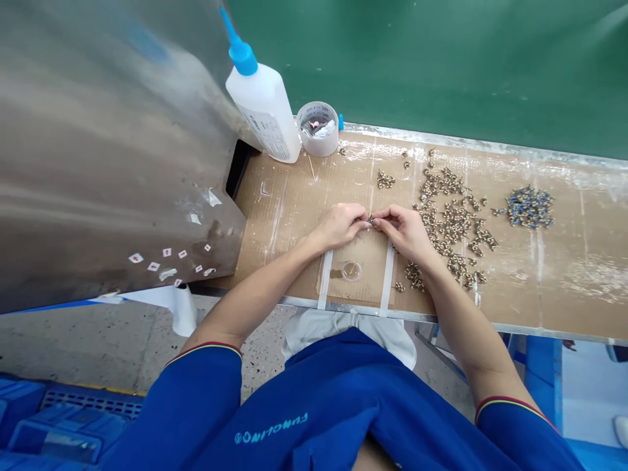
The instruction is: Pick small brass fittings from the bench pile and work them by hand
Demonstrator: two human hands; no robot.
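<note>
My left hand (343, 224) and my right hand (406, 230) meet over the cardboard-covered bench, fingertips pinched together. Between them is a small metal part (370, 220) with a bit of blue on it, mostly covered by the fingers. To the right lies a wide scatter of small brass-coloured metal parts (449, 219), some close to my right wrist. Farther right sits a heap of similar parts with blue pieces (530, 207). Below my hands, a small clear round dish (351, 270) rests on the cardboard between two strips of white tape.
A white bottle with a blue nozzle (267, 111) stands at the back left, beside a tape roll (318, 131) holding scraps. A thin stick (311, 167) lies near it. A metal panel (112, 144) rises at left; a green surface (441, 65) runs along the back.
</note>
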